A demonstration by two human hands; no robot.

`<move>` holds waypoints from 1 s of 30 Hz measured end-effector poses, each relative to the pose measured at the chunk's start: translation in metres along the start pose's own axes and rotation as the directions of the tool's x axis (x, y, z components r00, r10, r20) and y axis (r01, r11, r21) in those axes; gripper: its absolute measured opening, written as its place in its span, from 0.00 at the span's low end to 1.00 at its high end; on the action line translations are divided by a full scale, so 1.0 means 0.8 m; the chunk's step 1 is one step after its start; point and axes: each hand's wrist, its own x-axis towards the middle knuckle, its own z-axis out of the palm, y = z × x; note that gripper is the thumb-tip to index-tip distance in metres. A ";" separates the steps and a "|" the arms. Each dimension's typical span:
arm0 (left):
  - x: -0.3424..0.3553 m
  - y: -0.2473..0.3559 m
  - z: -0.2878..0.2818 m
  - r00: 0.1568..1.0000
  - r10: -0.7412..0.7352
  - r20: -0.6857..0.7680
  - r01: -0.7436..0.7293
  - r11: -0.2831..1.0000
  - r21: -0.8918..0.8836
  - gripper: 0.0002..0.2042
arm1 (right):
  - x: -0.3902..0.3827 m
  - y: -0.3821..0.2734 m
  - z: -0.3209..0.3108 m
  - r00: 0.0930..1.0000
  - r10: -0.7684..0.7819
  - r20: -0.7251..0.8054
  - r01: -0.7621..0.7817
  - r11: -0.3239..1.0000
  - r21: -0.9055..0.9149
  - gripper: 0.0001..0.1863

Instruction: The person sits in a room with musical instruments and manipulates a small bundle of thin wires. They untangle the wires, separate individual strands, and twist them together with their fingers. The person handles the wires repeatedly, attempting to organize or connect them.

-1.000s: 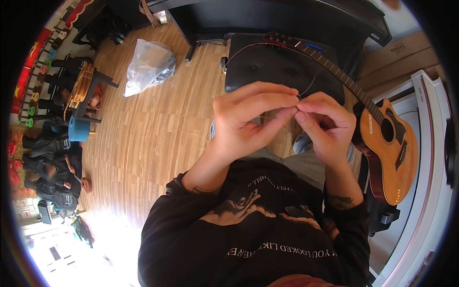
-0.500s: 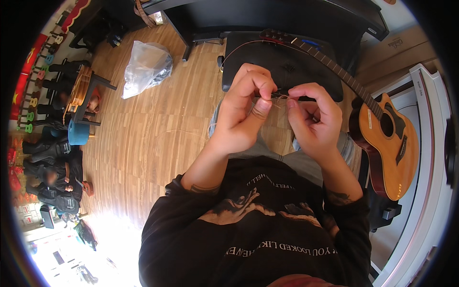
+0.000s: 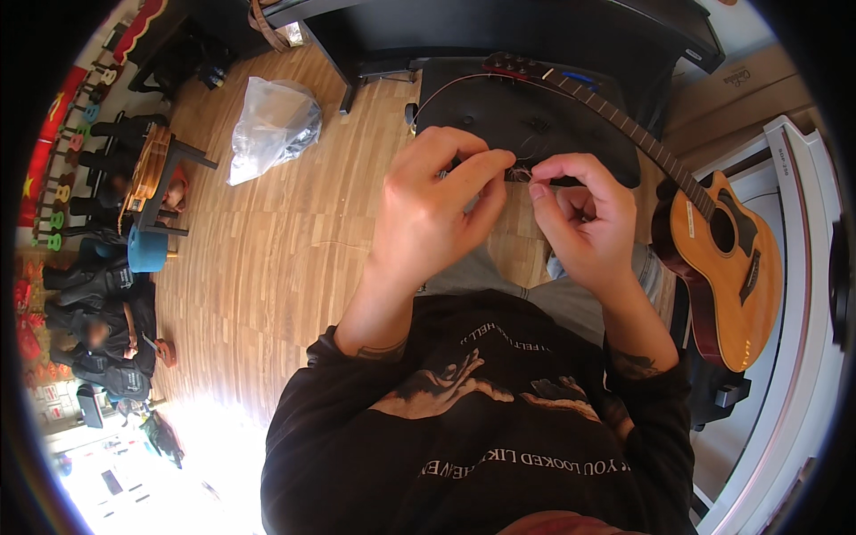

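Note:
Between my raised hands is a thin copper-coloured guitar string [image 3: 519, 175], bunched in small loops and twists. My right hand [image 3: 588, 209] pinches it between thumb and forefinger. My left hand [image 3: 432, 201] is closed with its fingertips together at the string's left side; its back hides most of the fingers and part of the string. An acoustic guitar [image 3: 727, 294] with a pale wooden top leans at my right, its neck [image 3: 615, 116] slanting up across a black padded bench [image 3: 455, 107]. A thin reddish strand arcs from near the headstock down behind my left hand.
A clear plastic bag [image 3: 275, 125] lies on the wooden floor [image 3: 285, 285]. A black piano [image 3: 499, 40] stands ahead. At the left are a blue stool [image 3: 147, 248], a guitar on a dark stand [image 3: 150, 169], and a seated person [image 3: 111, 343]. A white case or cabinet [image 3: 802, 357] rises at the right.
My left hand has rotated so its back now faces up, hiding its thumb. The bunched string has shifted slightly up. My right hand has barely moved.

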 end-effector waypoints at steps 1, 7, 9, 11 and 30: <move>0.000 0.002 -0.001 1.000 -0.020 0.005 0.020 1.000 -0.010 0.12 | 0.000 0.000 0.000 1.000 0.021 0.001 -0.021 1.000 0.013 0.10; -0.013 -0.009 0.002 0.944 -0.230 0.235 0.329 0.704 -0.629 0.09 | 0.002 0.002 0.001 0.997 0.015 0.073 -0.015 1.000 0.007 0.12; -0.014 -0.015 -0.002 0.903 -0.243 0.353 0.428 0.571 -0.701 0.04 | 0.001 0.006 -0.001 0.996 0.010 0.094 -0.010 1.000 -0.005 0.12; -0.014 -0.024 -0.005 0.841 -0.245 0.482 0.540 0.402 -0.739 0.03 | -0.001 0.011 -0.001 0.995 0.007 0.097 -0.007 1.000 -0.006 0.12; -0.022 -0.050 -0.013 0.891 -0.284 0.354 0.305 -0.203 -0.930 0.14 | -0.001 0.049 0.002 0.925 0.266 0.272 -0.282 0.959 0.020 0.08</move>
